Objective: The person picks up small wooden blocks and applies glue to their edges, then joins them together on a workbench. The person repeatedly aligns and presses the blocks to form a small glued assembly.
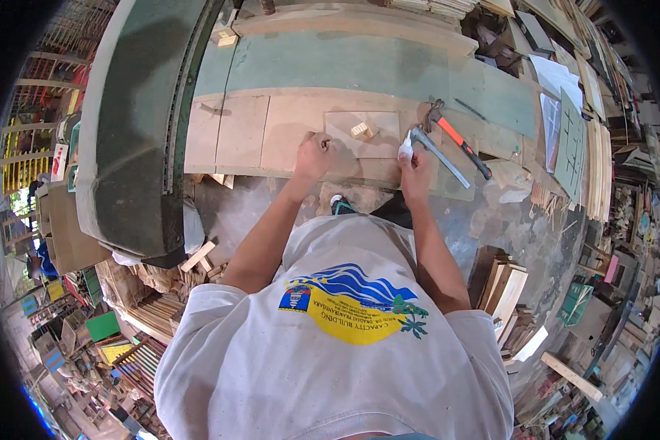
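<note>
At the dusty worktop (pixel 235 132), the right hand (pixel 416 174) grips a small white bottle (pixel 406 149), contents unseen; the left hand (pixel 314 158) curls its fingers (pixel 323 141), hold unclear.

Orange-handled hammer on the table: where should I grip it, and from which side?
The hammer is probably best gripped around its handle, toward the black end, coming from above and the right: the handle slants out to the near right, head away, while the grey tool lies along its left.

Upside-down lettering (pixel 353 314) is printed on the person's white shirt (pixel 271 381)
</note>
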